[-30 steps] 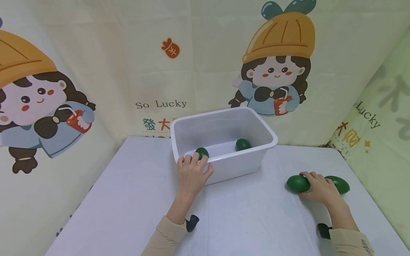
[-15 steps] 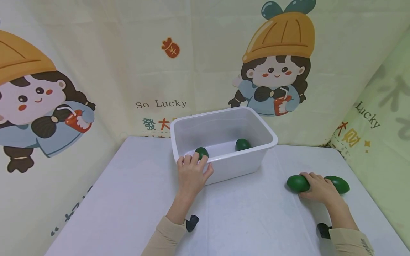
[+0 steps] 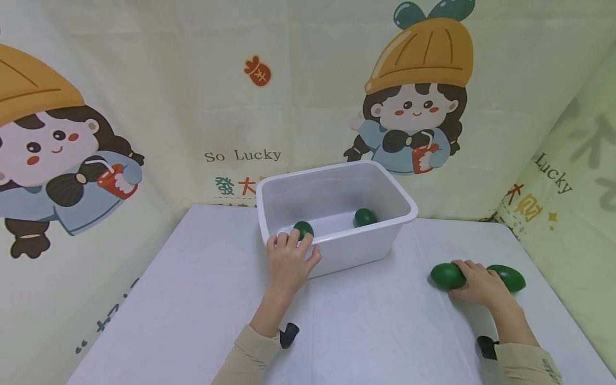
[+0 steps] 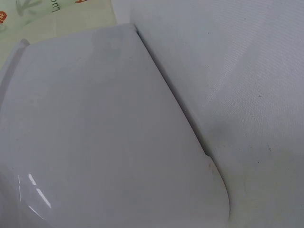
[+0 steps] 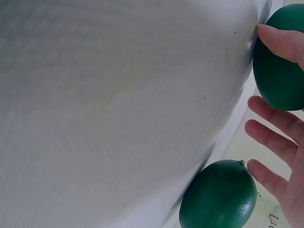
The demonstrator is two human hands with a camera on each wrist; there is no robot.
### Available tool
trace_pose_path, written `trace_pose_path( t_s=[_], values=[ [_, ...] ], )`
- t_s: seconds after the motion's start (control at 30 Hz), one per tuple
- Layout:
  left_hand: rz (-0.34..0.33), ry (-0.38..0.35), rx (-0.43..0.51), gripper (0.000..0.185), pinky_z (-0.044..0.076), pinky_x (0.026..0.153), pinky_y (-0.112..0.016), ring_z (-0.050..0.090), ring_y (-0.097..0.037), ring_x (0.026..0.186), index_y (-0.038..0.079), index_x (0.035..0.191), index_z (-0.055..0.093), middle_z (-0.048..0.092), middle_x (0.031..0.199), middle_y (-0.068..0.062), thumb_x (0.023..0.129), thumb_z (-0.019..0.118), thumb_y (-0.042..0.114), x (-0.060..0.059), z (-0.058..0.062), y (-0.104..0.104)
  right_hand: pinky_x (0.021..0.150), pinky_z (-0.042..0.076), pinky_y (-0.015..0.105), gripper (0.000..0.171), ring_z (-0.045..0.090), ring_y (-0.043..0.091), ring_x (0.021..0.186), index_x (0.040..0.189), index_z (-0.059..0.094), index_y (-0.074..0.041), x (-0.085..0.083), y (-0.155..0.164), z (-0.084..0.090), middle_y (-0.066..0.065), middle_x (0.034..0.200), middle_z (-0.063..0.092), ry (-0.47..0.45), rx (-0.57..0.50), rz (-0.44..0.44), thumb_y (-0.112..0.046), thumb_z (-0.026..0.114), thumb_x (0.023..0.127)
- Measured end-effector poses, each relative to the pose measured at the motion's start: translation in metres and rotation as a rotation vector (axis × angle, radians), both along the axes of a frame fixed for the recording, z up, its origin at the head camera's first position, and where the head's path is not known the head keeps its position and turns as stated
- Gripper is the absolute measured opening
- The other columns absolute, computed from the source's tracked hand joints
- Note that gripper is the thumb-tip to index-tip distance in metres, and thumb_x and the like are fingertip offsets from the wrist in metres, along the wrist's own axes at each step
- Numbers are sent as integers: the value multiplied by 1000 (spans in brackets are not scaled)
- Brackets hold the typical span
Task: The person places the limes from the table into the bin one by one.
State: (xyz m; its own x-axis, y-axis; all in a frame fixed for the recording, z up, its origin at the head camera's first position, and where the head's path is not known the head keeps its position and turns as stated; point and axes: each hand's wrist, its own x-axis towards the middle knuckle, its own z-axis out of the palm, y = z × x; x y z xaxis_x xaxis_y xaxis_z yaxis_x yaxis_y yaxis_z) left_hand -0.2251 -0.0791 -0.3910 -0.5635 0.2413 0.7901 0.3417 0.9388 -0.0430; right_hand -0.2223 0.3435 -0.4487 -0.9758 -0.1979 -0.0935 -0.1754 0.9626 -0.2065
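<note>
In the head view my left hand (image 3: 289, 263) grips the near rim of a white plastic tub (image 3: 356, 251), fingers hooked over it and thumb outside. The left wrist view shows only the tub's outer wall (image 4: 109, 123) and the tabletop. On the right, my right hand (image 3: 481, 286) holds one end of a smooth green lime-like fruit (image 3: 447, 276) between thumb and index finger; its thumb (image 5: 285, 45) lies across the fruit. A second green fruit (image 3: 509, 278), with a small stem nub, lies beside the outer fingers, partly hidden by the hand.
Inside the tub are two more green fruits, one (image 3: 303, 230) behind the left fingertips and another (image 3: 365, 217) towards the right. A white cloth (image 3: 366, 326) covers the table. Printed cream fabric (image 3: 317, 69) hangs close behind the tub and at both sides.
</note>
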Motion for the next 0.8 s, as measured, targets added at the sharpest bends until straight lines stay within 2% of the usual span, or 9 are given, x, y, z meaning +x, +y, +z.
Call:
trace_pose_path(
  t_s=[0.2, 0.43, 0.8],
  values=[
    [1, -6, -2, 25, 37, 71, -40, 47, -24, 75, 16, 91, 63, 57, 85, -5, 82, 49, 35, 1, 1, 0, 83, 29, 67, 74, 42, 52, 106, 121, 46, 5, 0, 0, -1, 33, 117, 47, 11, -2, 1, -37, 74, 67],
    [4, -36, -6, 23, 37, 72, -40, 47, -23, 77, 17, 92, 62, 56, 86, -4, 81, 54, 35, 2, 2, 1, 82, 30, 67, 75, 44, 52, 105, 120, 47, 6, -1, 0, -1, 33, 117, 49, 36, 10, 3, -38, 75, 66],
    [11, -34, -9, 22, 37, 71, -39, 47, -23, 76, 17, 91, 62, 57, 86, -4, 81, 53, 35, 2, 2, 1, 81, 30, 67, 74, 47, 48, 103, 120, 48, 4, 0, 1, 5, 30, 116, 51, 86, -7, 7, -40, 73, 67]
  ],
)
